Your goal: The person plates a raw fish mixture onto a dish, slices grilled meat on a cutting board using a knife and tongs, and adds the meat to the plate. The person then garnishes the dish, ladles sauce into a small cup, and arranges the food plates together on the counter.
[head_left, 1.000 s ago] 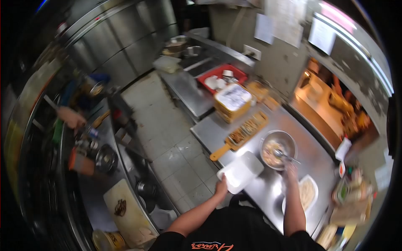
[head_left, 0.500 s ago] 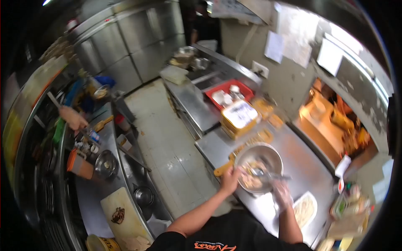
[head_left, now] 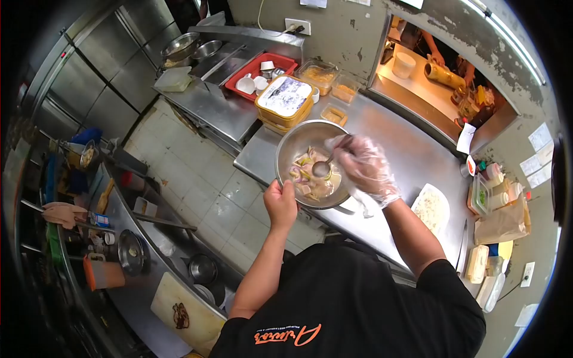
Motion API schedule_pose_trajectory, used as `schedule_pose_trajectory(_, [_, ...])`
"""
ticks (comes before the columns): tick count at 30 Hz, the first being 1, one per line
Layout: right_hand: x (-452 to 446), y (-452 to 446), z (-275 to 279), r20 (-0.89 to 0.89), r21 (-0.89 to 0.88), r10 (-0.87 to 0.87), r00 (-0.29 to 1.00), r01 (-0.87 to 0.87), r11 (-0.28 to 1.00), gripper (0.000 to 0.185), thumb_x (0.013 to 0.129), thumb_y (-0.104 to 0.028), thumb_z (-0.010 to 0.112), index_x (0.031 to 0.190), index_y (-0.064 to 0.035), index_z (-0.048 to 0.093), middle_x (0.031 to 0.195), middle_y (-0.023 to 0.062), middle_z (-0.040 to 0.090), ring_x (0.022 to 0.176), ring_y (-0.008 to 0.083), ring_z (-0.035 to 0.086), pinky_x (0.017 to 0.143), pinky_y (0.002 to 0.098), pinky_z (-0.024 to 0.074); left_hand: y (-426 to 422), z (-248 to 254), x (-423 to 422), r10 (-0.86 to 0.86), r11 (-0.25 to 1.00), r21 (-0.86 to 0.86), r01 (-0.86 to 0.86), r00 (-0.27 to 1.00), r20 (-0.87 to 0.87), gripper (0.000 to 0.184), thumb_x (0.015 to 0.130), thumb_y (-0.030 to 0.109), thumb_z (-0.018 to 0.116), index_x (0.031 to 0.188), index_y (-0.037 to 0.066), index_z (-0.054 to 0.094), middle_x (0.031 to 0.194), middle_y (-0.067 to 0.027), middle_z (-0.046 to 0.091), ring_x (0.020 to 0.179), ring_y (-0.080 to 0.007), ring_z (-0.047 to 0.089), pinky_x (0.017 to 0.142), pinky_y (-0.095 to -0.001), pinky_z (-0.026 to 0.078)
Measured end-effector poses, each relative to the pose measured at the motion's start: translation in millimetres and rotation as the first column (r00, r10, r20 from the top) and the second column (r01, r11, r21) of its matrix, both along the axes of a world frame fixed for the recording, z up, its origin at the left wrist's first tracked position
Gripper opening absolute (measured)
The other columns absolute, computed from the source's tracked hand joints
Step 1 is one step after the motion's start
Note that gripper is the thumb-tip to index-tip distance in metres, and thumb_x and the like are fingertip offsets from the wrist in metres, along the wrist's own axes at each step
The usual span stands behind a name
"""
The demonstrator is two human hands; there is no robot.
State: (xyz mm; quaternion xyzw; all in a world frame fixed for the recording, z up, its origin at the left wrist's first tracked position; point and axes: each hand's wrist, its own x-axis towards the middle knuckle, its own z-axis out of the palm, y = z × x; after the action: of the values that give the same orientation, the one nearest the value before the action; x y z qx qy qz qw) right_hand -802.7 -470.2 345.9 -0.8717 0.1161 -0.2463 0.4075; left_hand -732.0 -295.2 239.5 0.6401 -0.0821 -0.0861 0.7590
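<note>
Up and over the steel bowl (head_left: 296, 138) comes our gloved right hand (head_left: 363, 166), which we saw at the bowl's near edge a moment earlier. We note its fingers wrapped around the ladle (head_left: 321, 169), whose cup sits among pale meat and onion pieces (head_left: 305, 179) inside the bowl. Bare left hand (head_left: 282, 204) clamps the bowl's left rim, thumb uppermost. We have the bowl above the table (head_left: 382, 128)'s near edge; cannot tell whether its base touches. Beyond the bowl, we log a lidded yellow tub (head_left: 285, 100), then a red tray (head_left: 237, 89) of white cups; right of the bowl, a white dish (head_left: 431, 209) of pale food.
</note>
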Motion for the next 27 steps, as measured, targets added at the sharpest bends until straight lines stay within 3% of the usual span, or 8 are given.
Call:
schedule_pose_trajectory(1, [-2.9, -7.2, -0.6, 0.051, -0.025, -0.028, 0.998, 0.03, 0.999, 0.014, 0.088, -0.015, 0.06, 0.093, -0.0023, 0.065, 0.083, 0.0102, 0.068, 0.075, 0.0185, 0.064, 0.072, 0.0312, 0.0501, 1.5, 1.7, 0.3, 0.018, 1.0, 0.009, -0.017, 1.0, -0.016, 0.021, 0.092, 0.013, 0.051, 0.074, 0.002, 0.055, 0.055, -0.0002, 0.054, 0.038, -0.0068, 0.047, 0.034, -0.0242, 0.036])
schedule_pose_trajectory(3, [-8.2, -13.1, 9.2, 0.024, 0.033, -0.171, 0.985, 0.17, 0.985, 0.016, 0.088, -0.021, 0.06, 0.09, -0.0049, 0.063, 0.081, 0.0163, 0.065, 0.072, 0.0343, 0.064, 0.067, 0.0411, 0.0499, 6.0, 3.9, 0.5, 0.062, 0.998, 0.029, -0.06, 0.997, -0.053, 0.021, 0.091, 0.012, 0.051, 0.073, 0.002, 0.055, 0.055, 0.0002, 0.054, 0.038, -0.0068, 0.047, 0.034, -0.0243, 0.036])
schedule_pose_trajectory(7, [-7.8, -20.9, -20.8, -0.088, -0.033, -0.226, 0.97, 0.224, 0.974, 0.019, 0.089, -0.023, 0.06, 0.088, -0.0039, 0.064, 0.078, 0.0169, 0.065, 0.071, 0.0333, 0.064, 0.065, 0.0407, 0.0486, 9.3, 1.0, -1.4, 0.049, 0.999, 0.016, -0.048, 0.998, -0.039, 0.02, 0.09, 0.011, 0.052, 0.074, 0.001, 0.056, 0.055, 0.0006, 0.054, 0.04, -0.0059, 0.047, 0.036, -0.0241, 0.037])
schedule_pose_trajectory(11, [-5.9, -16.2, -41.6, -0.102, 0.206, -0.23, 0.968, 0.247, 0.947, 0.025, 0.09, -0.026, 0.059, 0.086, -0.0023, 0.065, 0.074, 0.0171, 0.065, 0.069, 0.0294, 0.065, 0.063, 0.0393, 0.0486, 6.2, 0.8, -6.3, 0.045, 0.998, 0.039, -0.044, 0.999, -0.018, 0.019, 0.09, 0.01, 0.052, 0.074, 0.001, 0.056, 0.055, 0.0008, 0.054, 0.042, -0.0054, 0.047, 0.038, -0.0237, 0.037])
schedule_pose_trajectory(15, [-6.5, -29.4, -72.0, -0.256, 0.219, -0.141, 0.956, 0.2, 0.955, 0.026, 0.091, -0.026, 0.059, 0.09, -0.0008, 0.065, 0.074, 0.014, 0.065, 0.067, 0.0238, 0.065, 0.062, 0.0347, 0.0513, 2.4, 6.0, -11.4, 0.039, 0.997, 0.07, -0.036, 0.998, -0.04, 0.019, 0.09, 0.009, 0.052, 0.074, 0.001, 0.057, 0.056, 0.0012, 0.053, 0.043, -0.0049, 0.046, 0.038, -0.024, 0.036])
schedule_pose_trajectory(18, [-9.1, -20.3, -89.2, -0.079, 0.702, -0.038, 0.996, 0.083, 0.707, 0.024, 0.091, -0.022, 0.064, 0.097, 0.0007, 0.062, 0.071, 0.0082, 0.063, 0.063, 0.0138, 0.062, 0.057, 0.026, 0.052, 3.0, -5.0, -12.0, -0.004, 0.993, 0.116, 0.009, 0.999, -0.037, 0.018, 0.09, 0.008, 0.052, 0.074, 0.0, 0.058, 0.057, 0.0024, 0.052, 0.046, -0.0039, 0.045, 0.041, -0.0244, 0.037])
schedule_pose_trajectory(24, [-10.6, -24.1, -101.0, 0.059, 0.829, -0.168, 0.984, 0.045, 0.558, 0.02, 0.093, -0.019, 0.061, 0.099, -0.0002, 0.056, 0.08, 0.0097, 0.062, 0.064, 0.0154, 0.064, 0.058, 0.0269, 0.0563, 5.1, -8.0, -13.7, -0.031, 0.987, 0.156, 0.028, 0.999, 0.02, 0.013, 0.088, 0.005, 0.052, 0.078, -0.001, 0.059, 0.057, 0.0039, 0.052, 0.05, -0.0033, 0.044, 0.046, -0.0251, 0.037])
schedule_pose_trajectory(27, [-8.4, -24.4, -95.5, 0.047, 0.854, -0.12, 0.992, 0.023, 0.52, 0.02, 0.094, -0.019, 0.061, 0.101, -0.0013, 0.055, 0.081, 0.0103, 0.062, 0.065, 0.015, 0.064, 0.059, 0.027, 0.0558, 7.7, -21.5, -10.8, -0.037, 0.968, 0.248, 0.02, 0.997, 0.061, 0.016, 0.089, 0.009, 0.052, 0.08, -0.001, 0.059, 0.059, -0.0038, 0.058, 0.042, -0.0087, 0.051, 0.037, -0.0258, 0.039])
